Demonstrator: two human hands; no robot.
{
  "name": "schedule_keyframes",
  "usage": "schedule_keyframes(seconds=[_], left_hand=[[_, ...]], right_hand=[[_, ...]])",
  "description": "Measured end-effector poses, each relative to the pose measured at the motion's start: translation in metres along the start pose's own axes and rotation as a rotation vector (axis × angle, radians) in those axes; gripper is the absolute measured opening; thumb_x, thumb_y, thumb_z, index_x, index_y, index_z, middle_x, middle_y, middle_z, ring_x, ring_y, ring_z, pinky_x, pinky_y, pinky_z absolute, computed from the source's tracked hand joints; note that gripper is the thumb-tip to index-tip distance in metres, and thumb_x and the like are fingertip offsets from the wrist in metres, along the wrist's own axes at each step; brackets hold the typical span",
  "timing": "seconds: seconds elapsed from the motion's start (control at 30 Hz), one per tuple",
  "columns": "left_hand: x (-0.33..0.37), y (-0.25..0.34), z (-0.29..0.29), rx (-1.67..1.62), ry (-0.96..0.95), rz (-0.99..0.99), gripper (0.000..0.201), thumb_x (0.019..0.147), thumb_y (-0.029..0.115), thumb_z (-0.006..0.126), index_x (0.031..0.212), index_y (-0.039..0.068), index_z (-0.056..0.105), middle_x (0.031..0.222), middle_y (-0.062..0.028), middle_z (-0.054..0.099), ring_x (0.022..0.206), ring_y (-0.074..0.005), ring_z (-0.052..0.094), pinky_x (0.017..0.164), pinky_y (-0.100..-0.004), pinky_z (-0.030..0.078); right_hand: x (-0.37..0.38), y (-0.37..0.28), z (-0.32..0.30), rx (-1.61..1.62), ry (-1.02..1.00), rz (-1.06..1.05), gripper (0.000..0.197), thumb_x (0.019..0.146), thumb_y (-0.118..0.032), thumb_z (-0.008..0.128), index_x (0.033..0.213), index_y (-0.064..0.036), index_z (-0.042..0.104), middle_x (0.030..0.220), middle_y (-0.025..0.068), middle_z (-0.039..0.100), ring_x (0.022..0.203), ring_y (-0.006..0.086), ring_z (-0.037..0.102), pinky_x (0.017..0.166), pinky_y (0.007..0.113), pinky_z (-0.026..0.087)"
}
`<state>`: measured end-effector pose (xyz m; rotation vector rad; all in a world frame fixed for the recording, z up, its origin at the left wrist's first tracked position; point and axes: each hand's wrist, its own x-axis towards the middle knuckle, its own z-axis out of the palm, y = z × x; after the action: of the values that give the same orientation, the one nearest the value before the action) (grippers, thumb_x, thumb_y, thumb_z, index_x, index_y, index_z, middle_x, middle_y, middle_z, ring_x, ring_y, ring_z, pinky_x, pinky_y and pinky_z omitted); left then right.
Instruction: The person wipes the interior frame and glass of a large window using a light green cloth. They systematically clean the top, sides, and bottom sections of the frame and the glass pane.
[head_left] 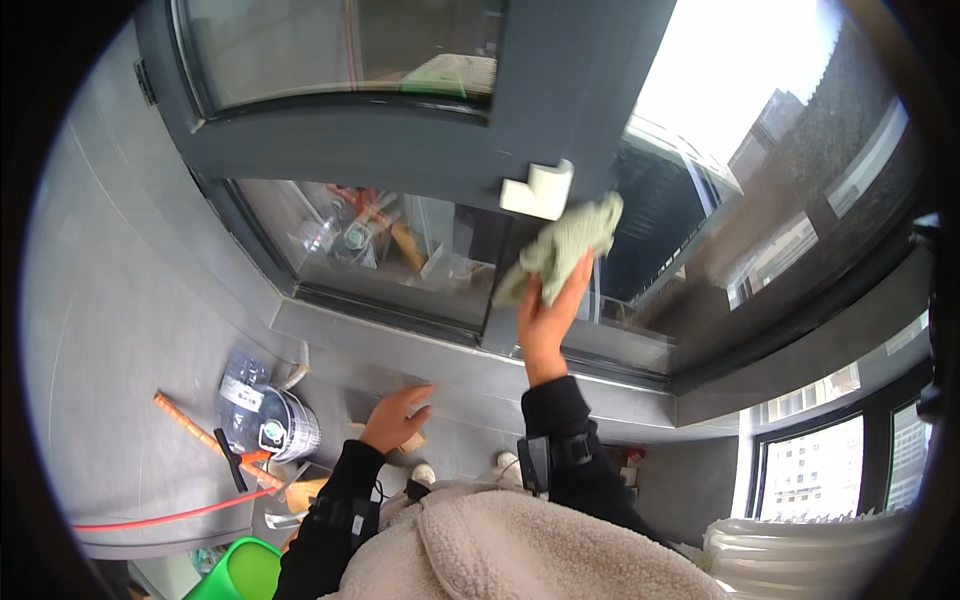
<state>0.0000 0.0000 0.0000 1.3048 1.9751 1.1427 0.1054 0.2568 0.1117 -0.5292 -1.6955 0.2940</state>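
My right hand (556, 312) is raised and closed on a pale green cloth (572, 243), slightly blurred, with part of it hanging below the thumb. The cloth lies over the dark grey window post (545, 90), just beneath a white angled fitting (541, 192) on that frame. I cannot tell how firmly it presses. Lower down, my left hand (396, 418) hangs in front of my body. Its thumb stands apart from its fingers, and nothing is in it.
At left stand a clear plastic bottle (243, 397) and a bucket (289, 424), beside a black-and-orange squeegee (232, 459) and an orange-wrapped pole (192, 422). A red hose (170, 517) runs near a green bin (245, 572). White wrapped material (800, 557) lies at lower right.
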Motion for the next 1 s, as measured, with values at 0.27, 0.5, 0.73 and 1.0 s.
schedule_keyframes(seconds=[0.27,0.5,0.73,1.0], left_hand=[[0.030,0.017,0.002,0.025,0.067,0.140,0.039,0.089,0.019,0.067,0.124,0.003,0.059,0.110,-0.0158,0.070,0.098,-0.0281,0.069,0.084,-0.0368,0.054],[0.092,0.111,0.029,-0.883,-0.115,-0.050,0.041,0.092,0.016,0.066,0.125,-0.002,0.051,0.099,-0.0110,0.069,0.085,-0.0148,0.069,0.069,-0.0262,0.053],[0.167,0.188,-0.022,-0.716,0.727,0.586,0.027,0.094,-0.002,0.055,0.121,-0.001,0.050,0.114,-0.0096,0.059,0.099,-0.0122,0.058,0.081,-0.0241,0.047],[0.191,0.125,0.041,-0.180,0.544,0.622,0.024,0.087,0.002,0.061,0.108,0.002,0.051,0.113,-0.0169,0.051,0.109,-0.0356,0.051,0.095,-0.0432,0.042]], right_hand=[[-0.116,0.044,-0.019,0.096,-0.279,0.941,0.064,0.077,-0.002,0.066,0.136,0.0008,0.041,0.123,0.0171,0.058,0.114,0.0349,0.057,0.099,0.040,0.044],[-0.025,-0.033,-0.052,0.677,-0.191,0.643,0.035,0.088,-0.003,0.064,0.119,-0.0035,0.049,0.120,0.0102,0.055,0.108,0.0146,0.054,0.091,0.029,0.046],[0.064,-0.055,-0.049,0.150,0.215,0.054,0.023,0.077,0.009,0.060,0.095,-0.0031,0.055,0.112,0.0149,0.053,0.105,0.0286,0.055,0.090,0.038,0.046],[-0.018,0.003,-0.010,-0.335,0.051,0.245,0.032,0.068,0.005,0.065,0.097,-0.0110,0.065,0.102,0.0066,0.058,0.094,0.0315,0.055,0.080,0.039,0.045]])
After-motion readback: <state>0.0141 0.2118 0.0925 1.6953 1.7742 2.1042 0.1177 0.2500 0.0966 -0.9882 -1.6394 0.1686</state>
